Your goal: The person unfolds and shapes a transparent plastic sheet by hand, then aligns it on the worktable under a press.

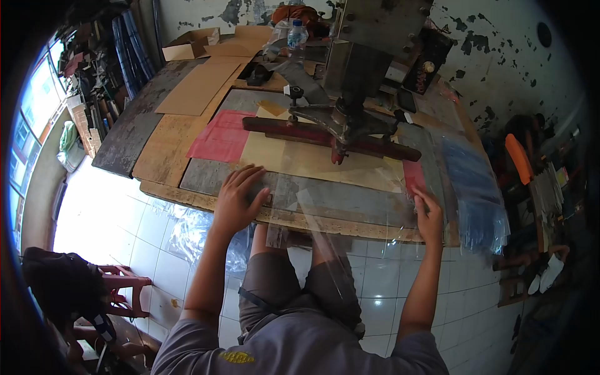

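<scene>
Between the hands, the clear plastic sheet could be skewed by its overhang: nothing is visibly gripped by the spread left hand, and whether its edge is pinched by the half-curled right hand cannot be told.

Metal bar and column obstruct the far middle. Access runs along the near side, over the grey board.

Clear plastic sheet, glossy, apparently thin, overhanging the near edge of the worktable
</scene>
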`<state>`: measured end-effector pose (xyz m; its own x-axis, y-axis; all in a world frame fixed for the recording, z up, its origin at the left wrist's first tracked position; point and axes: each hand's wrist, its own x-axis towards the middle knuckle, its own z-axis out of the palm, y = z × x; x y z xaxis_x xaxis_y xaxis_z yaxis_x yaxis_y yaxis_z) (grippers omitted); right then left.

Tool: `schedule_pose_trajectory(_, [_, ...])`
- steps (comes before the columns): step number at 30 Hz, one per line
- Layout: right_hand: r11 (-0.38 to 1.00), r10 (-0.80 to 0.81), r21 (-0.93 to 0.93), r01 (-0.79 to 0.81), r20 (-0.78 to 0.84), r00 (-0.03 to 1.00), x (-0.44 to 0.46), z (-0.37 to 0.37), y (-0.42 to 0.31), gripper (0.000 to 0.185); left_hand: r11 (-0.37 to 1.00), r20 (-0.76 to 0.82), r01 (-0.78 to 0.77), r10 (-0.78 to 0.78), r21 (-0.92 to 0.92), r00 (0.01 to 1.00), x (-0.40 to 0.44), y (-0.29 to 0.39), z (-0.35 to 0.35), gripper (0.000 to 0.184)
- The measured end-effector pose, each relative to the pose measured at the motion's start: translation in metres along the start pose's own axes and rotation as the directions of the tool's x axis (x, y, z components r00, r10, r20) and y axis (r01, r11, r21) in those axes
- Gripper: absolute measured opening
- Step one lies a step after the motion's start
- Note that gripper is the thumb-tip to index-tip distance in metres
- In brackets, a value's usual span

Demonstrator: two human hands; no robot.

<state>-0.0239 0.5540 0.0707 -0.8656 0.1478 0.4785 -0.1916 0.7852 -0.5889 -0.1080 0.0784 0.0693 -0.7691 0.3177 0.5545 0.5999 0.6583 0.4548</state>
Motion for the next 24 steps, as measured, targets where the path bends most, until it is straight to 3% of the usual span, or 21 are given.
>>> schedule_pose_trajectory(2, [0.998, -0.015, -0.063, 0.005, -0.158, 0.987, -0.017, -0.005, -0.002, 0.027, 0.995, -0.088, 0.037, -0.028, 0.094, 0.996, -0.03, 0.002, 0.0, 0.047])
schedule_pose_trajectory(7, [0.991, 0.097, -0.063, -0.119, -0.283, 0.954, -0.027, 0.001, 0.01, 0.026, 0.946, -0.322, 0.133, -0.032, 0.296, 0.946, -0.095, -0.011, 0.043, 0.048])
schedule_pose_trajectory(8, [0.987, 0.102, -0.088, -0.132, -0.287, 0.953, -0.028, 0.001, 0.014, 0.026, 0.95, -0.317, 0.146, -0.053, 0.278, 0.947, -0.108, -0.021, 0.054, 0.052])
schedule_pose_trajectory(11, [0.984, 0.113, -0.098, -0.151, -0.319, 0.941, -0.028, 0.005, 0.017, 0.026, 0.956, -0.497, 0.118, 0.033, 0.27, 0.867, -0.115, -0.039, 0.091, 0.059])
schedule_pose_trajectory(24, [0.966, 0.25, 0.026, -0.259, -0.37, 0.895, -0.029, 0.005, 0.013, 0.026, 0.948, -0.579, 0.043, 0.157, 0.316, 0.8, -0.119, -0.08, 0.123, 0.067])
